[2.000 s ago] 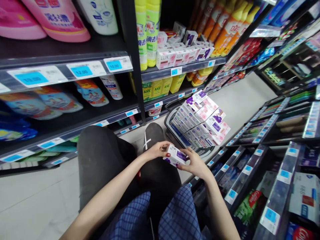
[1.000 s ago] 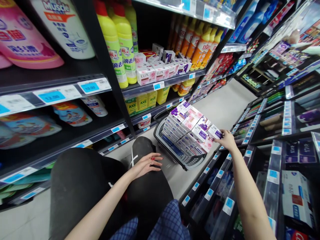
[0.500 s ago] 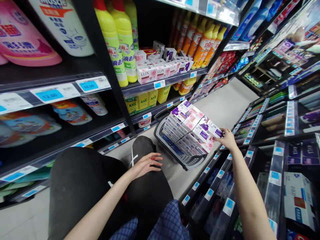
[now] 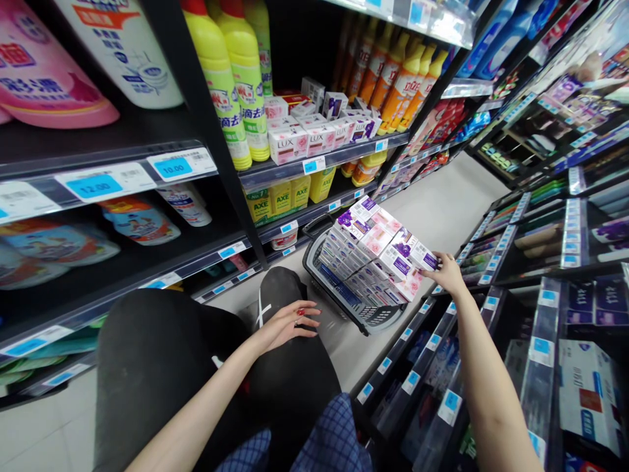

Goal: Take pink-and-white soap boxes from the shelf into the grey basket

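My left hand (image 4: 289, 322) rests over my bent knee, its fingers stretched out and holding nothing. My right hand (image 4: 446, 272) reaches to the far side of the shopping basket (image 4: 378, 321), with thumb and fingers around the outer end of a purple and white soap box (image 4: 423, 254). That box lies at the edge of a stack of LUX soap boxes (image 4: 376, 236), some pink and some purple, which rises above the rim of the grey basket. The basket stands tilted in view on the aisle floor, and its black handle (image 4: 314, 226) is folded to the left side.
More soap boxes (image 4: 314, 137) sit on the left shelf between yellow bottles (image 4: 240, 85) and orange bottles (image 4: 405, 88). Yellow AXE packs (image 4: 282, 196) stand on the shelf below. Shelf edges with price tags (image 4: 413, 383) run close along the right of the basket.
The view has shifted very slightly. Both hands, the basket and the soap boxes stay where they were.
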A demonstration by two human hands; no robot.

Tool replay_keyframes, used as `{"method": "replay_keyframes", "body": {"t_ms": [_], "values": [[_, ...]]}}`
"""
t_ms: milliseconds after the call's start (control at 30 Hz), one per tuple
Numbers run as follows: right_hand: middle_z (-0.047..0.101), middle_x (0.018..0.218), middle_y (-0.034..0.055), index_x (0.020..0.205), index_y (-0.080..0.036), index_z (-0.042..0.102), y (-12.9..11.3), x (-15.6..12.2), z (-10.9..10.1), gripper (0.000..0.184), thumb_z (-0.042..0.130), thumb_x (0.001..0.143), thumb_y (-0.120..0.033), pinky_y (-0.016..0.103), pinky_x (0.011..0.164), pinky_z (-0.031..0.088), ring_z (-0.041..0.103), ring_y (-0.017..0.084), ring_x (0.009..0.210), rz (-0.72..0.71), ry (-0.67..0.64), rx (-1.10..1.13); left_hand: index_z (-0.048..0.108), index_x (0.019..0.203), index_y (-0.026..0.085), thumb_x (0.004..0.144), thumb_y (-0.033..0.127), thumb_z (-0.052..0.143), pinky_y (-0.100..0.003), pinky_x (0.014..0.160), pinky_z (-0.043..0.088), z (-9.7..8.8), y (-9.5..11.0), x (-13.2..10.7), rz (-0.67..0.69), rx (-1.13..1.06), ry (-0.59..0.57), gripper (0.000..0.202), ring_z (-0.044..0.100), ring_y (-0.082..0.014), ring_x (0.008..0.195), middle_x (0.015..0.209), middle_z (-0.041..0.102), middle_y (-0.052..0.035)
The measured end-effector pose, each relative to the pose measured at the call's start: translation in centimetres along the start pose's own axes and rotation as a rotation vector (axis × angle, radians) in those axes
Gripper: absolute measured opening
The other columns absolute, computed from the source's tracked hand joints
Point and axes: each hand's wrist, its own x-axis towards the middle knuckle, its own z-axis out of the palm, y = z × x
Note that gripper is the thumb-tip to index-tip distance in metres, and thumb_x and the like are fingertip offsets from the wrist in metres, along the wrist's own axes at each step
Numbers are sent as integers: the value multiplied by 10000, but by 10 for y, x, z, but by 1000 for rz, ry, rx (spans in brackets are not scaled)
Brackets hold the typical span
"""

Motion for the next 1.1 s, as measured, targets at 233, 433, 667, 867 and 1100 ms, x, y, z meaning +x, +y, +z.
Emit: {"method": "replay_keyframes", "body": {"t_ms": [233,433,667,867,1100], "values": [[504,1074,146,1206,-82,549,0,0,0,828,739,513,-494,399,865,486,564,226,904,34,-20,14,544,1193,164,838,286,579,-512,895,451,1,1,0,-10,-5,6,377,572,-272,1026,1243,501,-168],[447,1189,181,1298,-64,470,-2,-6,-7,951,727,517,-542,390,907,475,541,268,1034,52,-28,52,551,1165,157,803,286,624,-497,869,464,2,0,1,-10,-31,26,392,580,-267,996,1215,508,-166],[480,1134,177,1227,-113,540,-61,8,-43,745,555,685,-623,411,787,525,579,283,978,-29,167,73,556,1086,156,737,305,673,-474,810,475,10,-10,14,25,-69,83,397,600,-247,922,1148,527,-150],[614,1042,78,1081,-244,568,-202,3,-65,380,480,813,-500,423,767,517,617,251,916,-499,81,55,581,1015,150,690,269,636,-341,772,455,26,21,-27,24,528,347,351,571,-200,892,1062,599,-114],[649,1003,70,1050,-227,585,-288,0,-28,316,471,849,-443,422,826,506,624,238,941,-619,-191,360,559,1178,172,831,447,456,-388,1035,333,15,71,-173,20,1236,915,455,456,-247,1174,1228,539,-102]]}}
